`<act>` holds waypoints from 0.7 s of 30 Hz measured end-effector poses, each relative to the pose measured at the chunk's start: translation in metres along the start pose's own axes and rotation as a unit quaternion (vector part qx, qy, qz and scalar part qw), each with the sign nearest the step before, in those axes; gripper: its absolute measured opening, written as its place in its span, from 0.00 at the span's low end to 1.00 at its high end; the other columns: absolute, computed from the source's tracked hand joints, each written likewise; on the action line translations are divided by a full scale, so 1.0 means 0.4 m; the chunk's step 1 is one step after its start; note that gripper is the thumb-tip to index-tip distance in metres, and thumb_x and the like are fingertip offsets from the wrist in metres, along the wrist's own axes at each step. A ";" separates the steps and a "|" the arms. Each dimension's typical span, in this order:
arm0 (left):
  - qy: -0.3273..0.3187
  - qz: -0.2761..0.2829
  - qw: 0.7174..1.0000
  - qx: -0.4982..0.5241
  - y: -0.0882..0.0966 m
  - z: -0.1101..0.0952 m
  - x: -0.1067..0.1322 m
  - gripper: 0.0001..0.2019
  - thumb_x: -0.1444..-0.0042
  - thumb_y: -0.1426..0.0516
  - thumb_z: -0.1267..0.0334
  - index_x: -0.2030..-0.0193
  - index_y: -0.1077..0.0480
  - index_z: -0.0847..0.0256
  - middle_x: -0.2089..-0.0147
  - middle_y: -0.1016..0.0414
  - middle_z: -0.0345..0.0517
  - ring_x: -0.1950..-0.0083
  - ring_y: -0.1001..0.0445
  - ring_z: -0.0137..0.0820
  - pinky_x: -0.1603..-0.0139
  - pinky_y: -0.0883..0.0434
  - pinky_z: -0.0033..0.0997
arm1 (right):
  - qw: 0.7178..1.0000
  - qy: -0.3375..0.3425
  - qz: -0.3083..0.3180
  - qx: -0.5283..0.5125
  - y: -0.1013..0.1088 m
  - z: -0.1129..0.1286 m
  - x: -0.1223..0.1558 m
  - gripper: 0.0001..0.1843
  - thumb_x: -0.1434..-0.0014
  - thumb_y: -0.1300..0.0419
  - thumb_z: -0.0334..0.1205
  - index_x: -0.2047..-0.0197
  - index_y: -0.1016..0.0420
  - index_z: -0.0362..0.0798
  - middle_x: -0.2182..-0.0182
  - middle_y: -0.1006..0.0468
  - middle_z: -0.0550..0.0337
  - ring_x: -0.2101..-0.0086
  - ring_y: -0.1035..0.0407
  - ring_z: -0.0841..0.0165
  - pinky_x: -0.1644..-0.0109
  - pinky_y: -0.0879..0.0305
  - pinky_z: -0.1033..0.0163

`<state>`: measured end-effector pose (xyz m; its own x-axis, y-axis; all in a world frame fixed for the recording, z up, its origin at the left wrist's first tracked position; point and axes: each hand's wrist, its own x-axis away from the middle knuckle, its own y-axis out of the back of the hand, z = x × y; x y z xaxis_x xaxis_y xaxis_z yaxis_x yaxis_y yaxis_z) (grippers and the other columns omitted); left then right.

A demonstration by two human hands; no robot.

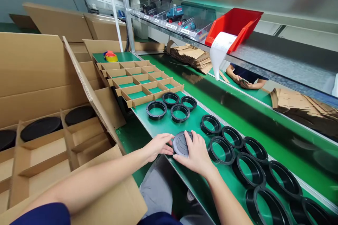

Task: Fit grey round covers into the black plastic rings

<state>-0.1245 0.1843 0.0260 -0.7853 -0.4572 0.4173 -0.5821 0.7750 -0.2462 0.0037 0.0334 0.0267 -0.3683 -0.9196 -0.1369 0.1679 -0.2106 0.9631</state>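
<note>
A dark grey round disc (pixel 180 144) with curved lines on its face is tilted at the near edge of the green table. My right hand (pixel 197 153) grips it from the right, its fingers over the face and rim and its thumb below. On the left rim are the thumb and fingertips of my left hand (pixel 160 146), pinching that side. The disc's underside is hidden. Black open rings (pixel 221 150) stand to the right of my hands, and a smaller cluster of black rings (pixel 180 113) lies just beyond them.
A cardboard divider grid (pixel 146 91) rests on the table's far part, with a yellow tape roll (pixel 111 57) behind. At left, an open carton (pixel 39 154) holds black discs in compartments. Overhead, a shelf carries a red bin (pixel 245 21). Across the green belt, another person's hands (pixel 243 81) hold a phone.
</note>
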 end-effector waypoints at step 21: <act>-0.057 -0.065 0.995 -0.051 0.078 0.050 0.139 0.28 0.58 0.31 0.49 0.53 0.26 0.64 0.57 0.25 0.53 0.71 0.27 0.32 0.74 0.34 0.30 | 0.978 0.126 -0.143 0.079 -0.083 0.055 0.015 0.50 0.42 0.45 0.60 0.26 0.56 0.44 0.42 0.33 0.31 0.47 0.34 0.36 0.64 0.29 0.41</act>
<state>-0.1907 0.1743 0.0239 -0.7269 -0.5989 0.3362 -0.6605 0.7437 -0.1033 -0.0240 0.0422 -0.0010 -0.1396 -0.8869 -0.4404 -0.0596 -0.4364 0.8978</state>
